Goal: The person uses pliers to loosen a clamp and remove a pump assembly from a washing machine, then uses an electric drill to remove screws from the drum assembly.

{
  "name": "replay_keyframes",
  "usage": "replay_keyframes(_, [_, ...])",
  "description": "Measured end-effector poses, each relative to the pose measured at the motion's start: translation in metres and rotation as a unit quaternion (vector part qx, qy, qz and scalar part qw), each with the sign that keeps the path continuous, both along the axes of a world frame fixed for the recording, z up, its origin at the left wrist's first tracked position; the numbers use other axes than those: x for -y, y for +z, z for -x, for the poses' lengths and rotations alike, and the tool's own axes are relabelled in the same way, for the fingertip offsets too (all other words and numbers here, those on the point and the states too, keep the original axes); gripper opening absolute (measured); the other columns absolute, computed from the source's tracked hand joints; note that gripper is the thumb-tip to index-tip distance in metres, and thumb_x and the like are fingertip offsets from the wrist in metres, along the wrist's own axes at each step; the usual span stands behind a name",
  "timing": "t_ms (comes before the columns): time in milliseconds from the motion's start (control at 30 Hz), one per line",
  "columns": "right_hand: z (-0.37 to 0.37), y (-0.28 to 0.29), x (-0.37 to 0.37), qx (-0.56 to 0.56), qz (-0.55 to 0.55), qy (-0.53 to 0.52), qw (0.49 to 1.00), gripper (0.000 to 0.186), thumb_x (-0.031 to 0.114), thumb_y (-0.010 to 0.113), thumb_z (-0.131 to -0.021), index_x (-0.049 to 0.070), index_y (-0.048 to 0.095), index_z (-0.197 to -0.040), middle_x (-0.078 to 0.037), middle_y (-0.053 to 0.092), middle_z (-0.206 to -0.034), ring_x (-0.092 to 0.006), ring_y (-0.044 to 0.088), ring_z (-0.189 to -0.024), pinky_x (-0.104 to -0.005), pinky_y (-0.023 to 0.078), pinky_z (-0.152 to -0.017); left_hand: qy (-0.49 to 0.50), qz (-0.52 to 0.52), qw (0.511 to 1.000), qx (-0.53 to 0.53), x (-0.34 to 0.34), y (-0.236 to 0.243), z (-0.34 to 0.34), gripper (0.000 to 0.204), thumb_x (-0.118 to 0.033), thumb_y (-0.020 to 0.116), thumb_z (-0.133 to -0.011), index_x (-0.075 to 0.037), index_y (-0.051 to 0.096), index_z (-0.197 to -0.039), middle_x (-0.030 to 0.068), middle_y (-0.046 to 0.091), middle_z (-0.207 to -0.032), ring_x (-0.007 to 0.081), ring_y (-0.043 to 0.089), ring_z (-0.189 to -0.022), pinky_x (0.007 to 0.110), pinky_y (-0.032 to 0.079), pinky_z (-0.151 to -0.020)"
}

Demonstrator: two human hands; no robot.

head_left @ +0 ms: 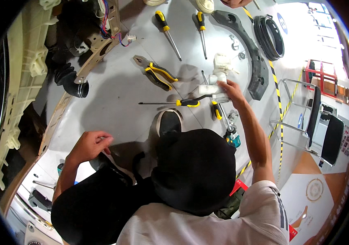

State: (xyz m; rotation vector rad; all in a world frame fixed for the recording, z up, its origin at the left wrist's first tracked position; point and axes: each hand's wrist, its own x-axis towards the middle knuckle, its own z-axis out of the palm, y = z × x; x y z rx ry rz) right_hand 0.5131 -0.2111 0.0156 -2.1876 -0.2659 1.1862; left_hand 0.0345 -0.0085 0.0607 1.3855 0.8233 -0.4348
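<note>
A white plastic part with short pipe stubs (210, 90) lies on the floor ahead of me, and my right hand (232, 93) has its fingers closed on the right side of it. Some of the part is hidden by the fingers. Beside it, a screwdriver with a long thin shaft (188, 103) lies crosswise, and another yellow-black handle (216, 111) points toward me. Left of the part rest yellow-black pliers (154, 72), their jaws pointing away. My left hand (94, 145) hangs over my left knee with curled fingers; nothing shows in them.
Two screwdrivers (168, 36) (201, 34) lie farther off. A curved grey piece (253, 53) and a black rubber ring (269, 37) are at right. A teal-handled tool (232, 136) sits by my right knee. An opened machine frame (70, 96) with a black hose (72, 79) stands left.
</note>
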Motion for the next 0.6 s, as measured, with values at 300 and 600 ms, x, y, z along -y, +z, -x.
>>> replay_keyframes(300, [-0.083,-0.033,0.06,-0.122,0.072,-0.173,0.975,0.032,0.036,0.059,-0.083,0.008,0.059,-0.098,-0.004,0.065,-0.083,-0.0164,0.064,-0.064,-0.031,0.053,-0.055,-0.013,-0.041,0.999,-0.014,0.002,0.009,-0.005,0.032,-0.021,0.055,-0.089,0.003,0.057,-0.11,0.0134,0.066,-0.089,0.0185,0.064,-0.085,0.03,0.048,-0.078])
replay_keyframes(600, [-0.107,-0.056,0.072,-0.066,0.144,-0.206,0.966,0.037,0.039,0.062,-0.08,0.011,0.059,-0.104,-0.002,0.065,-0.087,-0.0152,0.064,-0.071,-0.0333,0.053,-0.06,0.011,-0.033,0.999,-0.032,0.0,0.005,0.0,0.033,-0.021,0.054,-0.089,0.003,0.057,-0.112,0.0136,0.065,-0.093,0.0198,0.064,-0.089,0.031,0.048,-0.078])
